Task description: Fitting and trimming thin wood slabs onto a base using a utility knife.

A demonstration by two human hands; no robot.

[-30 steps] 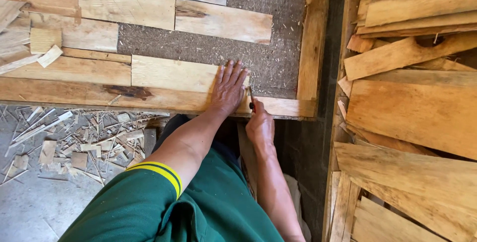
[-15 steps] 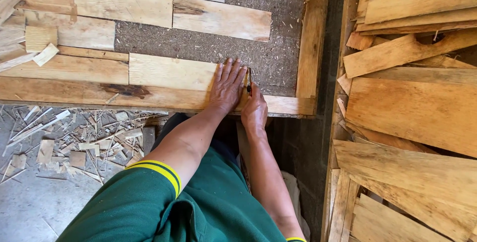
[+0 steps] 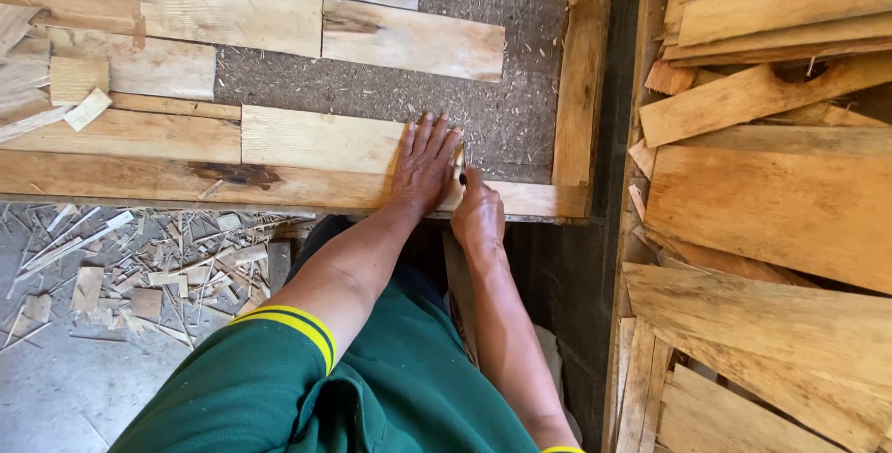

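Hands marking a pale wooden slat on the frame.
Left hand lies flat, fingers spread, pressing the slat's right end; right hand, touching it, pinches a dark pencil at that end.

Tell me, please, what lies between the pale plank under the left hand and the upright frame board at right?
Bare brown fibreboard, in the head view; nothing rests on that stretch.

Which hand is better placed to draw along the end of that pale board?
Right. The right hand holds a dark pencil at the end of the pale rectangular wooden board, while the left hand lies flat on it.
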